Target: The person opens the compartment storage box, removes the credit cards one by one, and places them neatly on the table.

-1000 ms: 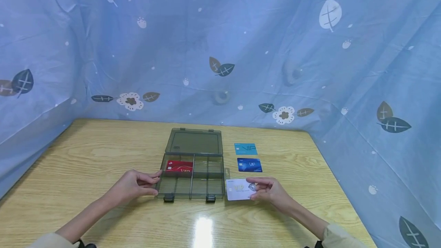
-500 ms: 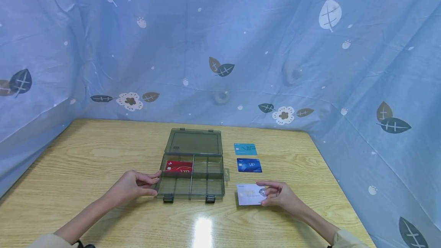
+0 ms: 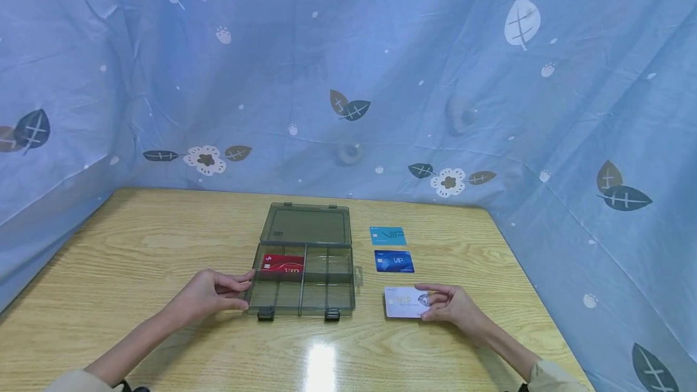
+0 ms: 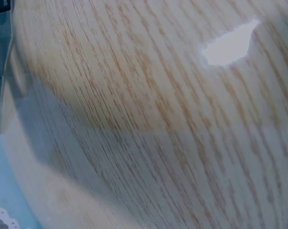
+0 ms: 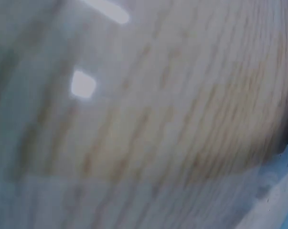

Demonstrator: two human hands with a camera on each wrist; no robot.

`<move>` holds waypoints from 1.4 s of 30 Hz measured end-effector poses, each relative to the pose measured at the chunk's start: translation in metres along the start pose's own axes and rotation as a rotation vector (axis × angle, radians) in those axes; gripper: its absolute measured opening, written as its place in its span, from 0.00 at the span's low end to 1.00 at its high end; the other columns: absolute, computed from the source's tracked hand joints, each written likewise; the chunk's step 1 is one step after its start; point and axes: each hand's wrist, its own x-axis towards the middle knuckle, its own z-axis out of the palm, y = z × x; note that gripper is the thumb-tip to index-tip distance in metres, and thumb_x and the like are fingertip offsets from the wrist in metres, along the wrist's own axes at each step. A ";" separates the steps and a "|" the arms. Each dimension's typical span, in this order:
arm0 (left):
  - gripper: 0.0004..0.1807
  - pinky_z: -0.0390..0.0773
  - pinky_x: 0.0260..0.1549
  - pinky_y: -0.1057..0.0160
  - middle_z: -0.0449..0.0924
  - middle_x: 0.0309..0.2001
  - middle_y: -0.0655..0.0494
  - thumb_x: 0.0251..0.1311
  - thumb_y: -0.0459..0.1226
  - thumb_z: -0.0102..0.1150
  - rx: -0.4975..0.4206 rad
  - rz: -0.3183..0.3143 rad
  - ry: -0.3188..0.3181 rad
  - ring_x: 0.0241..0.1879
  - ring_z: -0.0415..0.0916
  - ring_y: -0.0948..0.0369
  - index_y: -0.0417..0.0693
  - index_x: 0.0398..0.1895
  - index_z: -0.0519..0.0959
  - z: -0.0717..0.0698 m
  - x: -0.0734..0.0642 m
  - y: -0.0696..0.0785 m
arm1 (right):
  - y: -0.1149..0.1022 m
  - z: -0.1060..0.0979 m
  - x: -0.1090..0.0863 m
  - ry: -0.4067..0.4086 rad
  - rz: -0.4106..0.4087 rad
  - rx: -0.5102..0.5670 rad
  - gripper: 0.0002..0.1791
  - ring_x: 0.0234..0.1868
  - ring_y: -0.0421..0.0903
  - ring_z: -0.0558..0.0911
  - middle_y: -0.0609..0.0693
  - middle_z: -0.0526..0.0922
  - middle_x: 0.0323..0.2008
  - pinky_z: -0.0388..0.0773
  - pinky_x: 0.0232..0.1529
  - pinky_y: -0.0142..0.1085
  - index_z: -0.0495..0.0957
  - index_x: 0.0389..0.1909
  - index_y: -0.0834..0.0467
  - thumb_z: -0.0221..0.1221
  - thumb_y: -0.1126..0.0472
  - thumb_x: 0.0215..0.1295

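Observation:
My right hand (image 3: pixel 454 306) pinches a white VIP card (image 3: pixel 405 302) by its right end, low over the table to the right of a compartment box. That box (image 3: pixel 302 278) is smoky clear plastic, with its lid (image 3: pixel 306 225) folded back away from me. My left hand (image 3: pixel 220 292) holds the box's left side, forefinger at the rim and thumb near the front corner. A red VIP card (image 3: pixel 283 263) lies in the back left compartment. On the table right of the box lie a dark blue VIP card (image 3: pixel 394 261) and, behind it, a teal one (image 3: pixel 388 235).
The wood-grain table (image 3: pixel 163 228) backs onto a blue patterned cloth (image 3: pixel 305 77), which also rises at both sides. Two black latches (image 3: pixel 266 313) stick out from the box's front, and a small clear tab (image 3: pixel 358 276) from its right side.
My right hand has carried the white card rightward, away from the box's right edge, to a place in front of the dark blue card. The left hand has stayed at the box.

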 end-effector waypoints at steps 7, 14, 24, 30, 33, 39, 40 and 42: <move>0.19 0.82 0.40 0.68 0.71 0.57 0.31 0.47 0.34 0.73 0.009 0.002 0.006 0.49 0.79 0.47 0.28 0.41 0.82 0.000 0.000 -0.001 | 0.001 -0.008 0.008 0.016 -0.023 -0.056 0.37 0.29 0.34 0.75 0.46 0.77 0.31 0.80 0.33 0.25 0.66 0.62 0.76 0.69 0.71 0.51; 0.19 0.82 0.40 0.67 0.70 0.57 0.31 0.48 0.33 0.73 0.000 -0.010 0.003 0.50 0.78 0.46 0.28 0.41 0.82 0.001 0.000 -0.001 | 0.000 -0.010 0.014 -0.006 -0.023 -0.072 0.35 0.40 0.47 0.85 0.66 0.76 0.56 0.83 0.41 0.34 0.67 0.62 0.73 0.69 0.69 0.54; 0.19 0.82 0.39 0.67 0.70 0.58 0.31 0.48 0.33 0.72 -0.007 -0.025 -0.002 0.51 0.77 0.46 0.28 0.42 0.82 0.002 0.000 0.003 | 0.000 -0.008 0.020 0.028 -0.147 -0.209 0.33 0.52 0.43 0.80 0.70 0.72 0.56 0.78 0.51 0.32 0.73 0.55 0.74 0.72 0.68 0.47; 0.19 0.82 0.39 0.67 0.70 0.57 0.31 0.48 0.32 0.72 -0.003 -0.031 0.001 0.50 0.78 0.46 0.29 0.42 0.82 0.001 0.000 0.003 | 0.002 -0.005 0.024 0.024 -0.274 -0.324 0.30 0.56 0.37 0.75 0.67 0.74 0.53 0.71 0.58 0.29 0.77 0.53 0.72 0.73 0.67 0.47; 0.19 0.82 0.40 0.67 0.70 0.57 0.31 0.48 0.33 0.72 0.000 -0.023 0.001 0.50 0.78 0.45 0.28 0.41 0.82 0.001 0.000 0.001 | 0.003 -0.005 0.025 0.024 -0.308 -0.369 0.30 0.55 0.33 0.74 0.66 0.75 0.53 0.70 0.58 0.26 0.77 0.53 0.71 0.73 0.66 0.47; 0.18 0.82 0.41 0.67 0.70 0.57 0.31 0.48 0.32 0.72 -0.002 -0.018 -0.002 0.50 0.78 0.45 0.28 0.41 0.82 0.001 0.000 0.000 | 0.000 -0.004 0.027 0.049 -0.291 -0.489 0.28 0.57 0.45 0.75 0.61 0.77 0.52 0.69 0.57 0.22 0.79 0.52 0.67 0.73 0.61 0.49; 0.18 0.82 0.41 0.67 0.70 0.57 0.30 0.48 0.32 0.72 -0.002 -0.017 -0.002 0.50 0.78 0.45 0.28 0.41 0.82 0.001 -0.001 0.001 | -0.001 -0.003 0.027 0.050 -0.289 -0.505 0.28 0.57 0.48 0.75 0.61 0.78 0.52 0.69 0.57 0.23 0.80 0.52 0.66 0.73 0.60 0.49; 0.18 0.82 0.41 0.67 0.70 0.57 0.30 0.48 0.32 0.72 -0.003 -0.013 -0.004 0.50 0.77 0.44 0.28 0.41 0.82 0.001 0.000 0.001 | -0.002 -0.003 0.028 0.053 -0.287 -0.542 0.28 0.57 0.52 0.75 0.60 0.78 0.52 0.70 0.58 0.24 0.80 0.52 0.65 0.73 0.59 0.49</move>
